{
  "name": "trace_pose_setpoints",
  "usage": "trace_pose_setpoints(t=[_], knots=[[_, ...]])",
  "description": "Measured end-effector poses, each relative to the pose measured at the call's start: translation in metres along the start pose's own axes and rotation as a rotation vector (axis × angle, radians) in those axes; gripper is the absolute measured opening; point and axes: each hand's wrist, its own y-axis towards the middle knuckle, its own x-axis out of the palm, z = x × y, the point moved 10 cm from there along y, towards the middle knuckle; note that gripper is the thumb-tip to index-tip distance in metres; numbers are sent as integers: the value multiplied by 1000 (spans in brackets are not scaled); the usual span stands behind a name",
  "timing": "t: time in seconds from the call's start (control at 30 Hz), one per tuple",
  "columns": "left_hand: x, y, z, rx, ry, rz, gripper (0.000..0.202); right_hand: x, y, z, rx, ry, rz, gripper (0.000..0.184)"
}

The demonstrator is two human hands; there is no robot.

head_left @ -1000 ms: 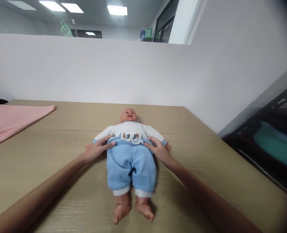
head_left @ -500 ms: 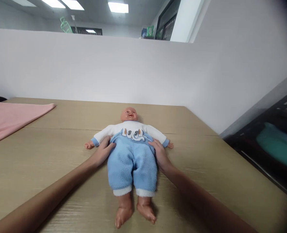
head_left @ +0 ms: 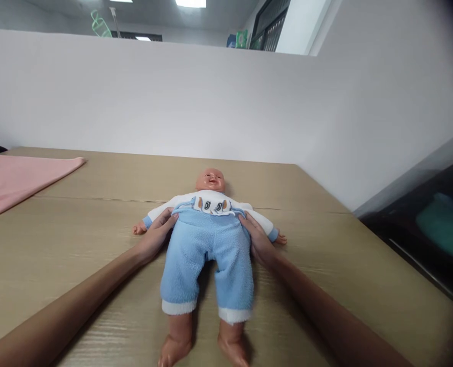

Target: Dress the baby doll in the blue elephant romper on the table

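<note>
A baby doll [head_left: 207, 239] in a white top and fuzzy blue trousers with an elephant face on the front lies on its back, feet towards me. My left hand [head_left: 159, 232] grips the trousers at the waist on the left side, thumb on top and fingers partly hidden beneath. On the opposite side my right hand [head_left: 257, 235] holds the waist in the same way. The doll's arms are spread outwards past my hands. Its legs are apart, with the toes at the bottom edge of the view.
The doll is on a wooden table [head_left: 96, 224] with a seam across it. A pink cloth [head_left: 23, 176] lies at the far left. Behind the table stands a white wall [head_left: 165, 97]. Something dark with a teal item [head_left: 446, 224] is beyond the right edge.
The doll's hips have come up and nearer to me between my hands. Its legs have spread wider and its feet sit lower in view. The head camera has tilted slightly down.
</note>
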Motion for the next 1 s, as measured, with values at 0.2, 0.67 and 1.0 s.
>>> trace_pose_setpoints(t=[0.2, 0.67, 1.0], knots=[[5, 2, -1, -78, -3, -88, 54, 20, -8, -15, 3, 20, -115, 48], [22, -3, 60, 76, 443, -235, 44, 37, -33, -86, -454, -655, -157, 28], [17, 16, 59, 45, 310, -185, 53, 45, 12, -71, -258, -458, -263, 42]])
